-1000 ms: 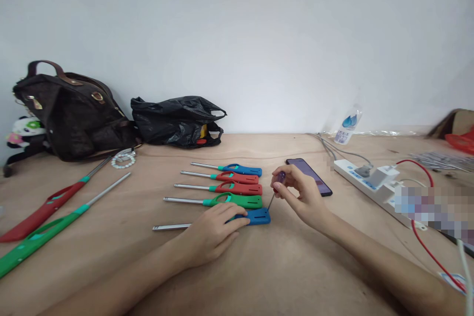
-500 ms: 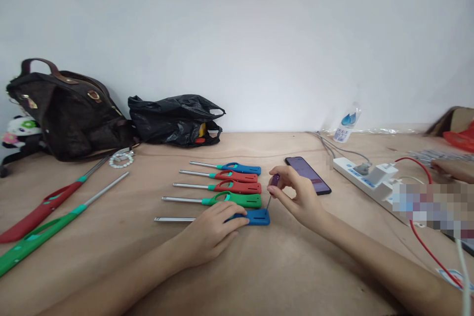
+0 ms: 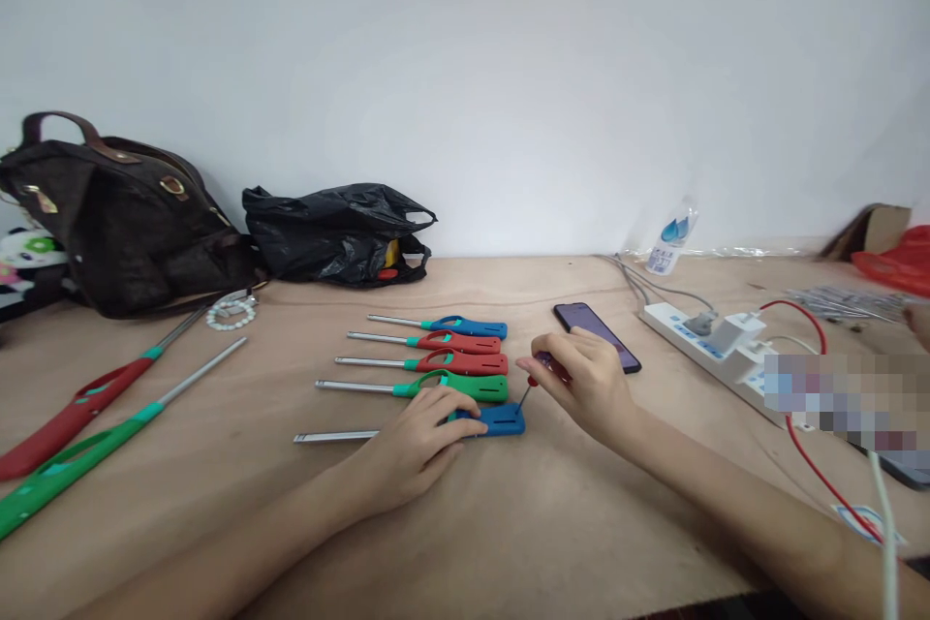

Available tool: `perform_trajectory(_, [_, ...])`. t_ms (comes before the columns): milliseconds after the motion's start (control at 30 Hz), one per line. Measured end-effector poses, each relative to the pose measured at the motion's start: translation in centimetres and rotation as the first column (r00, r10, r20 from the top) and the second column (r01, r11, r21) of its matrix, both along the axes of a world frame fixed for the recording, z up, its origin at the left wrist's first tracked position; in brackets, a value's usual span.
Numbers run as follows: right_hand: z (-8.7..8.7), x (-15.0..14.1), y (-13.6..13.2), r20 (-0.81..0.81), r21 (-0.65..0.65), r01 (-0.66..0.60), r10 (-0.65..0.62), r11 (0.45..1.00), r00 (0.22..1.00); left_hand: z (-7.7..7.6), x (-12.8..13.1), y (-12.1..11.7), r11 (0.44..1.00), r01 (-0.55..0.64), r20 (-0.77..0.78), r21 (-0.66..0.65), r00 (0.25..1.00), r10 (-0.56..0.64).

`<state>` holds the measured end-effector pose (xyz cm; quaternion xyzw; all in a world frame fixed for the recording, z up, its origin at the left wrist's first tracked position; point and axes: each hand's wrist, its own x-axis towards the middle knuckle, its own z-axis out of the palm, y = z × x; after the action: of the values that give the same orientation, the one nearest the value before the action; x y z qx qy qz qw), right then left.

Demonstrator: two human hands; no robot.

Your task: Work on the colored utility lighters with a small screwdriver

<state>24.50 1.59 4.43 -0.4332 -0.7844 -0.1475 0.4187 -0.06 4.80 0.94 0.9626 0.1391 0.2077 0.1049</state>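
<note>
My left hand (image 3: 416, 446) lies over the nearest blue stick lighter (image 3: 504, 421), its fingers bent around the trigger area and holding it against the table. The lighter's metal barrel points left and is partly covered by that hand. My right hand (image 3: 592, 386) grips a small screwdriver (image 3: 533, 382) with a reddish-purple handle, mostly hidden by the fingers. Its thin shaft slants down, and the tip meets the end of the blue handle. Just beyond, in a row, lie a green lighter (image 3: 486, 387), two red lighters (image 3: 476, 363) and another blue lighter (image 3: 480, 327).
A red lighter (image 3: 87, 412) and a green one (image 3: 79, 470) lie at left, near a bead bracelet (image 3: 231, 313). Behind are a dark bag (image 3: 138, 232) and black plastic bag (image 3: 326, 237). At right: a phone (image 3: 597, 334), power strip (image 3: 687, 349) with cables, bottle (image 3: 669, 242).
My right hand has turned over the screwdriver, its fingers curling further round the handle. The tip stays at the blue lighter's end. The view has shifted slightly.
</note>
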Motion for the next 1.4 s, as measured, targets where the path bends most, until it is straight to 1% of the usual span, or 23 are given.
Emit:
perform_trajectory(67, [0.3, 0.0, 0.2, -0.006, -0.082, -0.016, 0.016, 0.997, 1.000, 0.0, 0.0, 0.0, 1.000, 0.002, 0.004, -0.008, 1.000, -0.002])
perform_trajectory(167, [1.0, -0.1, 0.4, 0.011, -0.232, -0.068, 0.072, 0.970, 0.997, 0.0, 0.0, 0.0, 1.000, 0.006, 0.011, -0.013, 1.000, -0.006])
perform_trajectory(267, [1.6, -0.2, 0.7, 0.070, -0.314, -0.100, 0.128, 0.944, 0.989, 0.3, 0.1, -0.1, 1.000, -0.005, 0.013, -0.008, 1.000, 0.005])
perform_trajectory(367, [2.2, -0.4, 0.8, 0.148, -0.323, -0.098, 0.152, 0.941, 0.977, 0.5, 0.1, -0.1, 1.000, -0.015, 0.011, 0.002, 1.000, 0.015])
perform_trajectory(567, [3.3, -0.5, 0.9, 0.279, -0.335, -0.091, 0.191, 0.938, 0.941, 0.6, 0.2, -0.1, 1.000, 0.000, 0.020, 0.013, 1.000, 0.000])
perform_trajectory(633, [3.6, -0.5, 0.7, 0.338, -0.320, -0.066, 0.179, 0.945, 0.924, 0.5, 0.1, 0.0, 1.000, 0.003, 0.015, 0.007, 1.000, -0.003])
perform_trajectory(667, [3.7, -0.6, 0.7, 0.373, -0.301, -0.034, 0.150, 0.953, 0.915, 0.5, 0.1, 0.1, 1.000, 0.005, 0.012, 0.004, 1.000, -0.005])
perform_trajectory(733, [3.8, -0.7, 0.6, 0.445, -0.252, 0.072, 0.050, 0.965, 0.894, 0.4, 0.1, 0.1, 1.000, 0.008, 0.004, -0.002, 1.000, -0.008])
perform_trajectory(800, [4.0, -0.8, 0.6, 0.502, -0.227, 0.188, -0.051, 0.956, 0.864, 0.4, 0.1, 0.2, 1.000, 0.011, -0.003, -0.008, 1.000, -0.011])
perform_trajectory(833, [4.1, -0.8, 0.5, 0.519, -0.238, 0.225, -0.073, 0.945, 0.852, 0.4, 0.1, 0.2, 1.000, 0.012, -0.006, -0.009, 1.000, -0.012])
perform_trajectory(867, [4.3, -0.7, 0.5, 0.525, -0.265, 0.235, -0.065, 0.935, 0.848, 0.4, 0.1, 0.2, 1.000, 0.012, -0.009, -0.011, 1.000, -0.012])
perform_trajectory(900, [4.6, -0.7, 0.4, 0.520, -0.301, 0.217, -0.031, 0.929, 0.854, 0.5, 0.1, 0.2, 1.000, 0.012, -0.011, -0.011, 1.000, -0.012])
perform_trajectory(933, [4.9, -0.5, 0.2, 0.501, -0.340, 0.173, 0.023, 0.925, 0.865, 0.5, 0.1, 0.2, 1.000, 0.014, -0.010, -0.009, 1.000, -0.014])
perform_trajectory(1033, [5.6, -0.1, -0.2, 0.409, -0.428, -0.004, 0.198, 0.904, 0.891, 0.6, 0.2, 0.1, 1.000, 0.020, 0.000, -0.005, 1.000, -0.020])
perform_trajectory(1100, [5.9, 0.0, -0.3, 0.386, -0.439, -0.049, 0.237, 0.897, 0.891, 0.6, 0.1, 0.2, 1.000, 0.024, 0.002, -0.007, 1.000, -0.024])
perform_trajectory(1133, [5.9, 0.1, -0.2, 0.398, -0.431, -0.036, 0.226, 0.902, 0.889, 0.5, 0.1, 0.3, 1.000, 0.025, 0.002, -0.010, 1.000, -0.025])
perform_trajectory(1200, [5.8, -0.1, 0.0, 0.456, -0.399, 0.054, 0.147, 0.915, 0.878, 0.3, 0.0, 0.4, 1.000, 0.028, 0.001, -0.012, 1.000, -0.028])
perform_trajectory(1267, [5.6, -0.3, 0.2, 0.515, -0.380, 0.173, 0.052, 0.909, 0.856, 0.1, 0.0, 0.5, 1.000, 0.028, 0.006, -0.010, 1.000, -0.028])
perform_trajectory(1300, [5.7, -0.4, 0.2, 0.528, -0.386, 0.206, 0.032, 0.899, 0.849, 0.0, 0.0, 0.6, 1.000, 0.028, 0.008, -0.009, 1.000, -0.027])
perform_trajectory(1333, [5.7, -0.5, 0.2, 0.526, -0.403, 0.208, 0.039, 0.891, 0.849, -0.1, 0.0, 0.6, 1.000, 0.027, 0.009, -0.008, 1.000, -0.027])
perform_trajectory(1400, [5.9, -0.5, 0.2, 0.481, -0.443, 0.125, 0.118, 0.888, 0.869, -0.1, 0.0, 0.7, 1.000, 0.024, 0.009, -0.009, 1.000, -0.024])
